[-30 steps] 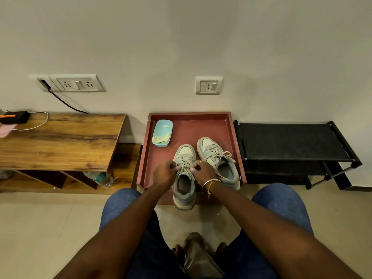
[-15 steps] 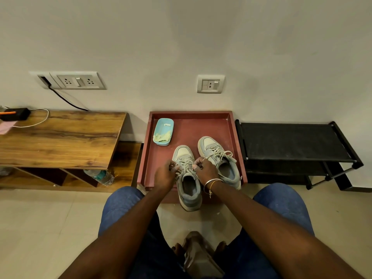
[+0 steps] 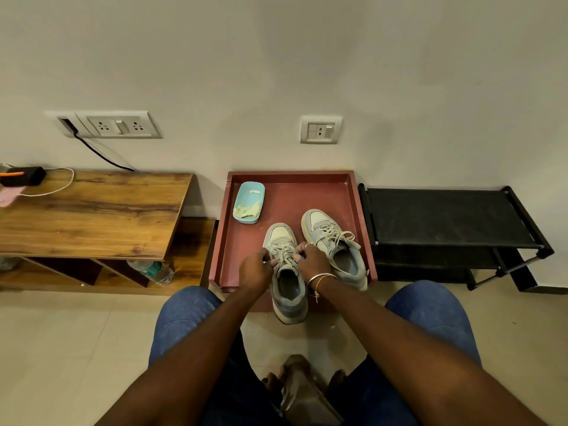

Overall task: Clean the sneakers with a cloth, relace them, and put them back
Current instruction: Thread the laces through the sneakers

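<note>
The sneakers (image 3: pixel 307 241) are on a red tray (image 3: pixel 307 192) on the floor against the wall, toes to the wall. The near sneaker (image 3: pixel 288 292) has its heel hanging over the tray's front edge, and the far sneaker (image 3: pixel 344 256) lies just beside it to the right. From where I stand, the left hand (image 3: pixel 255 268) and the right hand (image 3: pixel 312 260) sit on either side of the near sneaker's tongue. Their fingers are curled in and seem to be pinching the laces (image 3: pixel 284 253), one end to each hand, though the fingertips are too small to be sure. I'd judge these to be light shoes. The upper looks soft and would give under a squeeze, while the sole looks firmer and thick enough to keep its shape. The collar or heel would be the place to lift one. The laces are thin, limp cord, so they want a fingertip pinch close to the eyelets, or they will slip. The far sneaker's laces lie loose and splayed. A pale cloth (image 3: pixel 245 209) is crumpled in a small blue dish (image 3: pixel 256 192) at the back of the tray, and a black shoe rack (image 3: pixel 445 216) stands to the right. I can read no brand on either shoe. The label on a water bottle (image 3: pixel 152 269) under the wooden table (image 3: pixel 92 210) is too small to make out.
</note>
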